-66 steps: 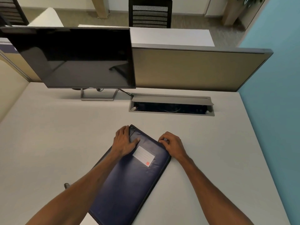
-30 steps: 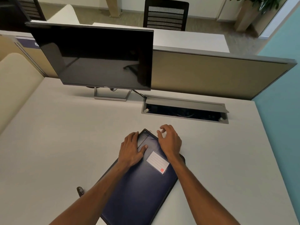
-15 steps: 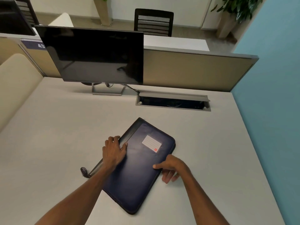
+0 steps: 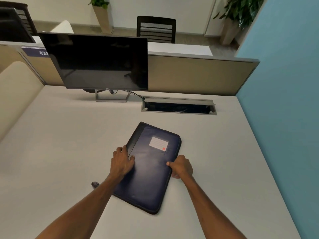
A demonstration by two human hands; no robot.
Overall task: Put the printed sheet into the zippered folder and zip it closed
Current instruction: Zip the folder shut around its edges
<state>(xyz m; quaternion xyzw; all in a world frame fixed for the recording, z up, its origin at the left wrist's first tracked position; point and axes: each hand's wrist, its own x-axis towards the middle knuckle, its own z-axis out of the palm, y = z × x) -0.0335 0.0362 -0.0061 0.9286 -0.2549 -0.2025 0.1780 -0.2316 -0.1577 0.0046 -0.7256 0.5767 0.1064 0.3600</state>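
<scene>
The zippered folder (image 4: 150,168) lies flat and slantwise near the middle of the desk (image 4: 51,144), label side up (white label toward its far end). The left hand (image 4: 121,162) rests flat on the folder's left edge, fingers spread. The right hand (image 4: 181,167) pinches the folder's right edge, thumb on top

Under the left hand (image 4: 122,162), part of the zippered folder (image 4: 151,169) edge was hidden; the right hand (image 4: 181,167) fingers curled beneath its other edge, unseen.
</scene>
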